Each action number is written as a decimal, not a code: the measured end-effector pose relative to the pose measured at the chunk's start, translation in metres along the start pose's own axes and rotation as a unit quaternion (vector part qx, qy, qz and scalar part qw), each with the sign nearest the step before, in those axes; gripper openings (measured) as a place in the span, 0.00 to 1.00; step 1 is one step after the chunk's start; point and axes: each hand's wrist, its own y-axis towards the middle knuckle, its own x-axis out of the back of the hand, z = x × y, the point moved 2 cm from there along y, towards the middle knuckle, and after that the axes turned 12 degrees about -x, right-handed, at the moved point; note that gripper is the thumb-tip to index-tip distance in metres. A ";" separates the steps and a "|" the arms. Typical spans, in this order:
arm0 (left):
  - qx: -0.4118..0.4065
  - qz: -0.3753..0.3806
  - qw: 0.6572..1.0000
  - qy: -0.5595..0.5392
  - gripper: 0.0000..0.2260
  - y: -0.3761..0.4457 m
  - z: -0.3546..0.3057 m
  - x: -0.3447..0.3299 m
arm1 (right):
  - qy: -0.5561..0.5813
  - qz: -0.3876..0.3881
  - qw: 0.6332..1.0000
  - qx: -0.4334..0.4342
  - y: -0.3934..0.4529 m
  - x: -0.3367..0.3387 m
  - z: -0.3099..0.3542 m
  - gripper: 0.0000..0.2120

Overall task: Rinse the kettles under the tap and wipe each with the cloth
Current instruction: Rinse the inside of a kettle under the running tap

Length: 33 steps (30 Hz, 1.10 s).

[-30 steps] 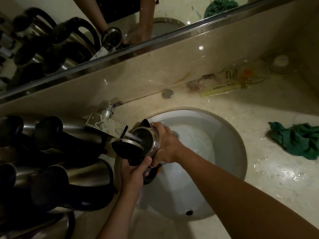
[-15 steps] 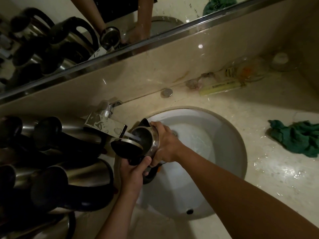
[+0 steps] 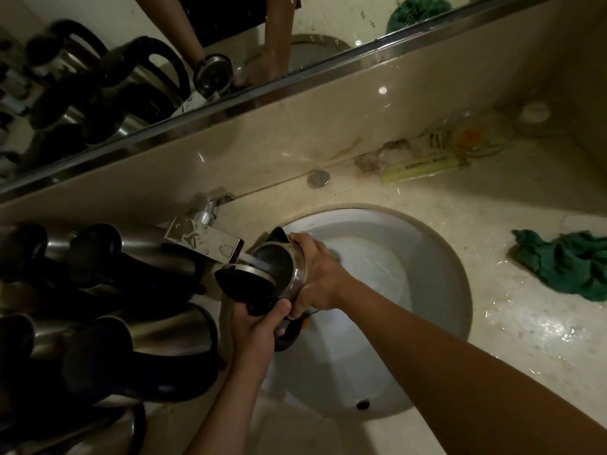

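So I had the kettle tipped over the sink, mouth facing left into the tap stream. My right hand wrapped the body, my left hand gripped the handle. The cloth sat well off to the right on the table, nearer my right hand.

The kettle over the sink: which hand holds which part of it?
The right hand grips the kettle around its steel body near the rim; the left hand holds its black handle, below the open lid.

Two bare forearms, no sleeves — left hand, right hand — ungloved, no rings
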 end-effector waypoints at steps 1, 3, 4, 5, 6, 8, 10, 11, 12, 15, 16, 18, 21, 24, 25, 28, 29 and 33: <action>0.000 0.001 1.000 0.002 0.30 0.000 0.000 0.000 | 0.000 0.000 1.000 0.001 0.000 0.000 0.000 0.67; 0.001 0.000 1.000 0.000 0.31 0.000 -0.001 0.001 | -0.003 -0.001 1.000 0.003 0.000 0.000 0.001 0.66; 0.001 0.000 1.000 -0.002 0.31 0.000 -0.002 0.001 | -0.001 0.001 1.000 0.004 0.000 0.001 0.001 0.66; 0.002 0.001 1.000 -0.003 0.30 0.000 -0.002 0.000 | 0.002 0.003 1.000 0.003 0.001 0.001 0.001 0.66; 0.002 0.004 1.000 -0.004 0.29 0.000 -0.002 0.000 | 0.004 0.005 1.000 0.002 0.001 0.001 0.001 0.66; 0.003 0.008 1.000 -0.013 0.26 -0.001 -0.003 -0.001 | 0.004 0.004 1.000 0.000 0.000 0.002 0.001 0.66; 0.003 0.009 1.000 -0.017 0.26 0.000 -0.003 -0.001 | -0.001 0.000 1.000 0.001 0.000 0.002 0.001 0.66; 0.001 0.010 1.000 -0.018 0.25 0.000 -0.004 -0.001 | -0.003 0.000 1.000 0.001 0.000 0.002 0.002 0.66; -0.002 0.010 1.000 -0.017 0.24 0.001 -0.003 -0.001 | -0.005 -0.001 1.000 0.000 0.000 0.002 0.002 0.66; -0.009 0.010 1.000 -0.015 0.22 0.000 -0.004 -0.001 | -0.007 -0.003 1.000 -0.002 0.000 0.001 0.001 0.66; -0.010 0.010 1.000 -0.016 0.22 0.000 -0.004 -0.001 | -0.006 -0.003 1.000 -0.003 -0.001 0.001 0.000 0.66; -0.011 0.007 1.000 -0.016 0.21 0.001 -0.004 -0.001 | -0.004 -0.001 1.000 -0.003 -0.001 0.001 0.001 0.66; -0.005 0.004 1.000 -0.015 0.22 0.001 -0.003 -0.001 | -0.006 0.001 1.000 -0.002 -0.001 0.002 0.002 0.66; -0.006 0.004 1.000 -0.011 0.23 0.001 -0.001 0.000 | -0.006 0.002 1.000 -0.004 -0.001 0.002 0.002 0.67; -0.008 0.002 1.000 -0.010 0.23 0.001 -0.001 0.001 | -0.004 0.003 1.000 -0.006 -0.001 0.002 0.002 0.68; -0.012 -0.001 1.000 -0.007 0.23 0.001 -0.003 0.001 | -0.006 0.003 1.000 -0.008 -0.001 0.001 0.003 0.67; -0.012 0.001 1.000 -0.007 0.22 0.001 -0.003 0.000 | -0.008 0.002 1.000 -0.007 -0.001 0.001 0.003 0.67; -0.006 0.007 1.000 -0.008 0.21 0.000 -0.008 -0.002 | -0.005 0.003 1.000 -0.008 -0.002 0.003 0.004 0.66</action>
